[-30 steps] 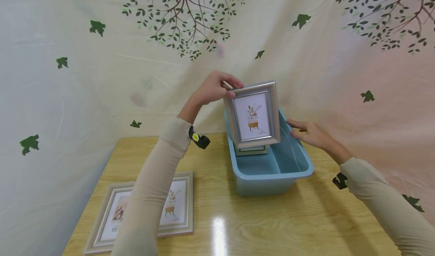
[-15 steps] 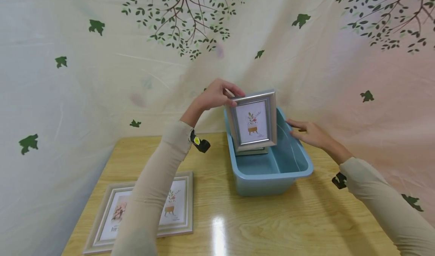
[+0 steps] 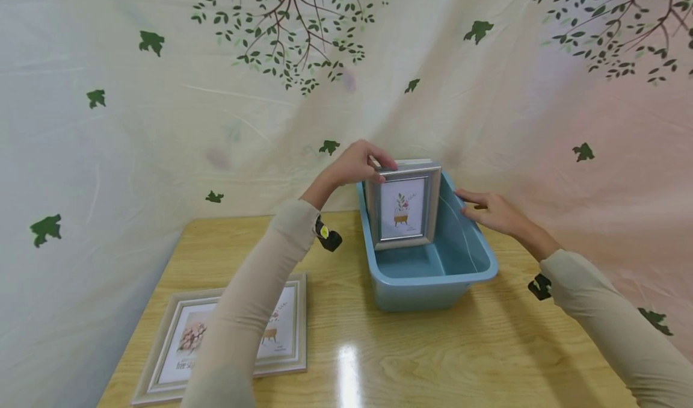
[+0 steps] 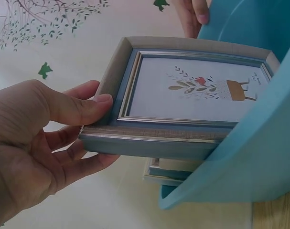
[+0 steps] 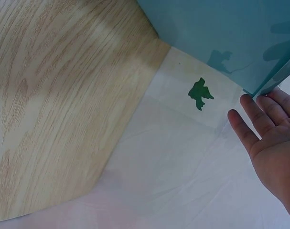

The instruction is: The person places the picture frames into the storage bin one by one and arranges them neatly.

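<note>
A silver-edged picture frame (image 3: 403, 206) with a potted-plant print stands nearly upright in the blue plastic bin (image 3: 433, 280). My left hand (image 3: 357, 164) pinches its upper left corner, the thumb on the front and fingers behind, as the left wrist view shows. Behind it another frame (image 4: 166, 172) partly shows in the bin. My right hand (image 3: 495, 214) rests against the bin's right rim. Its fingers (image 5: 252, 114) look fairly straight in the right wrist view, some tips touching the bin; the thumb is mostly out of that view.
On the wooden table (image 3: 335, 330), a frame with a flower photo (image 3: 186, 342) and a frame with a plant print (image 3: 295, 324) lie face up at the left, partly behind my left sleeve. A printed cloth (image 3: 260, 137) hangs behind the table.
My left hand has lowered the picture frame into the bin, where it now covers the frame behind it more fully. The right hand has stayed at the bin's rim.
</note>
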Demonstrator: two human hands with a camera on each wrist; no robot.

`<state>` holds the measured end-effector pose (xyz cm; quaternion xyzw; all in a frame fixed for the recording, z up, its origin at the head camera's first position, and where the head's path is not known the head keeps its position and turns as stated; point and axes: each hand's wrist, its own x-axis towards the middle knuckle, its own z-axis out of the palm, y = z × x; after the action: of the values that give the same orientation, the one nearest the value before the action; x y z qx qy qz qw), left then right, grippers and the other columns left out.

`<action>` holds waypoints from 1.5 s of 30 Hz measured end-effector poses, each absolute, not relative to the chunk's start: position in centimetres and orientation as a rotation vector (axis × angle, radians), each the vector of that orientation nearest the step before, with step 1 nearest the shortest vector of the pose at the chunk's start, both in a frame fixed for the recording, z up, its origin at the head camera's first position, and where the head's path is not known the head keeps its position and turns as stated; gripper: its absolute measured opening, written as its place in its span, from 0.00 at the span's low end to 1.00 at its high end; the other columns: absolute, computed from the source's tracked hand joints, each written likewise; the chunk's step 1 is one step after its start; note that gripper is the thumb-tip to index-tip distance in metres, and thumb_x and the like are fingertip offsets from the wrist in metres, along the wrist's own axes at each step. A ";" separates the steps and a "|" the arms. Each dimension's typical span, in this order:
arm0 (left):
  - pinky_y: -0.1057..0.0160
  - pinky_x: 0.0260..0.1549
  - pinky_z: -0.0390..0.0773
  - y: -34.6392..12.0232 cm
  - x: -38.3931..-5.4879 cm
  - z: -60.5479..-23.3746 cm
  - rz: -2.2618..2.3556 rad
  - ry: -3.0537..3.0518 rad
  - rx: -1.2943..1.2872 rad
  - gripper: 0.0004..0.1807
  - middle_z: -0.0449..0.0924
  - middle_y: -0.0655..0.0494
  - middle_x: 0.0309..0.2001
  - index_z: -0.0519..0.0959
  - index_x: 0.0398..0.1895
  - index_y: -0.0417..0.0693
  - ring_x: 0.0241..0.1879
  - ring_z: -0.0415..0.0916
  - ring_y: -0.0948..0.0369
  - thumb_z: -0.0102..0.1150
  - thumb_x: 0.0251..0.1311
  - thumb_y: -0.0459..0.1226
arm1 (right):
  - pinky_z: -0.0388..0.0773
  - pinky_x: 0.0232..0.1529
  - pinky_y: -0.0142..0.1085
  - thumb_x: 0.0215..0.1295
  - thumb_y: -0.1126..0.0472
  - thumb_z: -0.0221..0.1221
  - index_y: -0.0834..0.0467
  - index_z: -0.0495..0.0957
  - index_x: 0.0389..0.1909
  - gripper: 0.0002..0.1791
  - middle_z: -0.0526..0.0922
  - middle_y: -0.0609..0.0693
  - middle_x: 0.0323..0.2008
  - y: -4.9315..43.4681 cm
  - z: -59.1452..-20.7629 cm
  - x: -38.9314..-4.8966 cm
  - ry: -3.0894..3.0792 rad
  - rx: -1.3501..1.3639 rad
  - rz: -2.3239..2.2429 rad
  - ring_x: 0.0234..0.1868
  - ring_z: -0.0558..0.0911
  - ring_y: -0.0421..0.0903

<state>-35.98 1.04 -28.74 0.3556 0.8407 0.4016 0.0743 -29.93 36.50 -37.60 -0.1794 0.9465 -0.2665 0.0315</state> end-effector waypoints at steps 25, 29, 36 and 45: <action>0.69 0.30 0.72 1.8 -37.6 -34.2 1.181 2.568 0.970 0.17 0.88 0.46 0.52 0.88 0.48 0.42 0.43 0.78 0.58 0.65 0.56 0.23 | 0.72 0.63 0.67 0.78 0.51 0.53 0.54 0.60 0.78 0.32 0.63 0.63 0.75 36.5 -37.8 -30.4 2.924 -0.544 -0.804 0.68 0.72 0.71; 0.69 0.29 0.73 2.0 -37.7 -34.6 1.189 2.578 0.967 0.17 0.88 0.46 0.51 0.87 0.48 0.42 0.39 0.77 0.59 0.64 0.57 0.23 | 0.72 0.63 0.67 0.78 0.50 0.53 0.54 0.60 0.78 0.32 0.62 0.62 0.76 36.6 -38.0 -30.3 2.930 -0.541 -0.808 0.67 0.72 0.71; 0.71 0.23 0.67 2.7 -37.5 -35.0 1.166 2.606 0.921 0.17 0.87 0.47 0.53 0.88 0.48 0.44 0.30 0.72 0.61 0.64 0.58 0.23 | 0.72 0.63 0.67 0.77 0.53 0.54 0.57 0.61 0.77 0.32 0.63 0.63 0.75 36.8 -38.4 -30.3 2.938 -0.591 -0.825 0.68 0.72 0.70; 0.68 0.33 0.75 3.2 -37.5 -35.0 1.155 2.630 0.900 0.16 0.85 0.48 0.57 0.88 0.49 0.47 0.39 0.78 0.58 0.65 0.60 0.25 | 0.72 0.62 0.67 0.78 0.53 0.53 0.55 0.60 0.78 0.32 0.63 0.64 0.75 36.9 -38.1 -30.2 2.939 -0.572 -0.812 0.66 0.73 0.73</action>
<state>-37.54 3.23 -35.02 0.2982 0.8718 0.3829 0.0659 -30.21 36.90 -38.11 -0.1844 0.9472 -0.2616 0.0197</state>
